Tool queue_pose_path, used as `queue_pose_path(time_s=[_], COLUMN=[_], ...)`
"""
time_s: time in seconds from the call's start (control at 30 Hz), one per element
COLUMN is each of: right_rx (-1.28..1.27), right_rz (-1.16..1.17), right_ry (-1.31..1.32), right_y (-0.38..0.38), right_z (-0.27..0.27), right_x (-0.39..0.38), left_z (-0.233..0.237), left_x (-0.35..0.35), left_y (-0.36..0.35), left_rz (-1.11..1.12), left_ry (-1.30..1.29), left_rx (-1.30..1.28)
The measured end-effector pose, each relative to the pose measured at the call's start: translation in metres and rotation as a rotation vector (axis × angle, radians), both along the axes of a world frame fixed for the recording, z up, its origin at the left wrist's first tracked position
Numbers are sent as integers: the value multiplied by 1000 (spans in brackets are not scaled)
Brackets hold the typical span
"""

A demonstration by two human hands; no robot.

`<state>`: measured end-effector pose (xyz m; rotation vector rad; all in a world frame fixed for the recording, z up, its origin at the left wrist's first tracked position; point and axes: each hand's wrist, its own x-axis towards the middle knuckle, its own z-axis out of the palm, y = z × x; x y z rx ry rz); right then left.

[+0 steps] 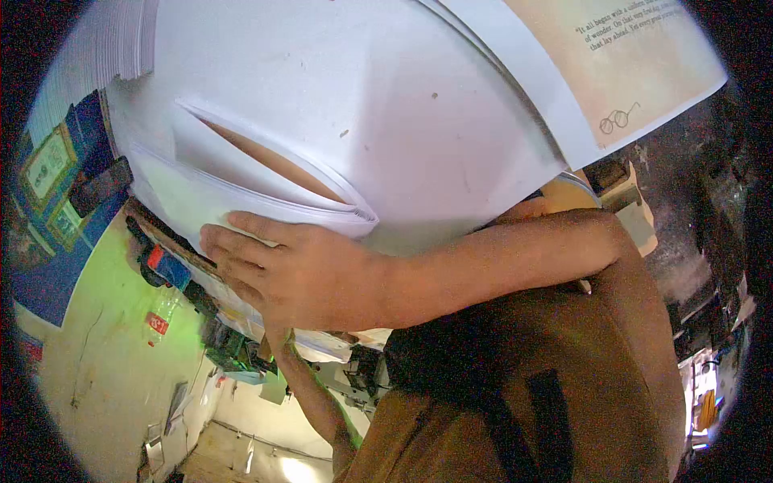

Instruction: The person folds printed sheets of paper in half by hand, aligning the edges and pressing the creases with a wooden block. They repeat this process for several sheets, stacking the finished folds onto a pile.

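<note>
1. The folded paper is the landmark here. It lies on large white sheets, and its layers bulge apart, so a tan inside page shows through the gap.

2. The right hand rests across the near side of the folded paper, with its back toward the camera. Its fingers are extended and slightly spread. They lie on the paper and do not visibly close around anything; the thumb I cannot make out. Probably the hand lies flat like this so that its pressure spreads over the loose layers.

3. The left forearm comes up on the near side of the folded paper, but the left hand is hidden behind the other one. I cannot tell how its fingers stand or what they hold.

4. To the far right of the folded paper, a printed page carries a drawing of glasses. Some words are readable: "It all began with a", "of wonder. On that very", "that lay ahead. Yet every great". The line ends are blurred.

5. To the far left of the folded paper stands a paper stack. Nearer, to its left, is a bottle whose red label is too small to read.
</note>
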<state>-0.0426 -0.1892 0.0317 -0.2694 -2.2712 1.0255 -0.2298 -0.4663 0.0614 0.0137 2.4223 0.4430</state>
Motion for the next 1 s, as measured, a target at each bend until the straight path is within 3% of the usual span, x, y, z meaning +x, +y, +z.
queue_pose_path(time_s=[0.17,0.27,0.37,0.73,0.83,0.93,1.0], right_rx=[-173,-181,-221,-140,-223,-254,-241], right_rz=[77,21,112,36,24,-14,-29], right_ry=[152,-112,-176,-414,-360,-316,-350], right_y=[13,63,84,58,57,58,59], right_z=[-4,-19,-32,-28,-28,-26,-24], right_x=[47,75,84,61,61,60,58], left_z=[-3,1,-1,-5,-5,-4,-8], left_x=[-3,1,4,4,2,4,-10], left_y=[-11,-18,-15,-19,-24,-18,-32], left_rz=[22,51,69,69,77,43,-132], left_ry=[-71,-121,-86,-65,-112,-56,-24], left_rx=[28,52,49,40,70,-22,-70])
